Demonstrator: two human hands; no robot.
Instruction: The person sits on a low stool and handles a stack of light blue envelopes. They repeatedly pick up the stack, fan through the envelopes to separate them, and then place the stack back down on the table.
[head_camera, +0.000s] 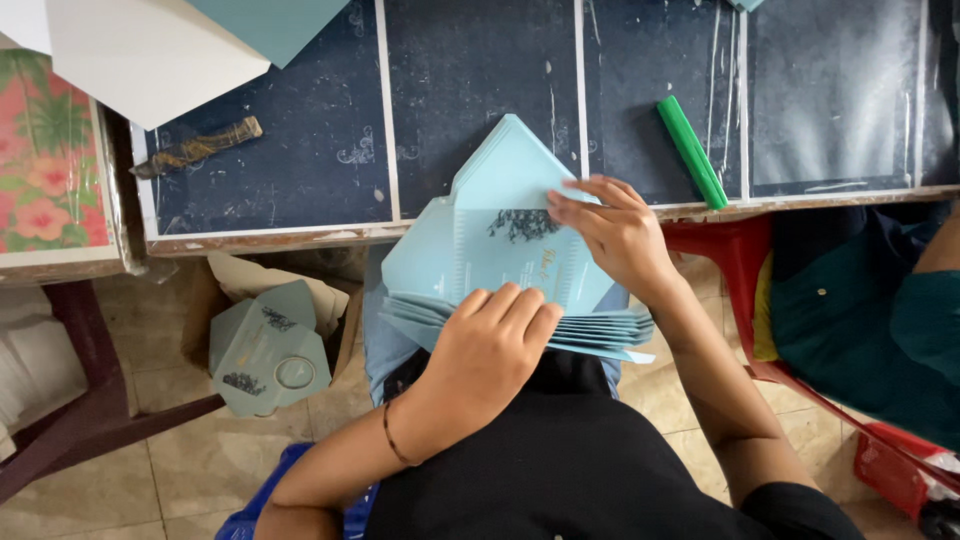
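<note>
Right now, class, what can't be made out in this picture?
Head view:
- Lower envelopes: faces hidden by the top envelope and left hand.
- Top envelope's print: partly covered by the right hand, too small.
- White sheet: cut off by the top edge.

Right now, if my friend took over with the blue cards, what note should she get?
Left hand: pressed flat on the near edge of the fanned stack of light blue cards, holding nothing closed in it.
Right hand: fingers spread on the top card's right side, near its flap.
The stack rests on the lap, against the dark tabletop edge.
Done: some folded blue pieces sit in the cardboard box on the floor to the left.
Left: the whole fanned stack remains under the hands.
A green stick lies on the table, untouched.
</note>
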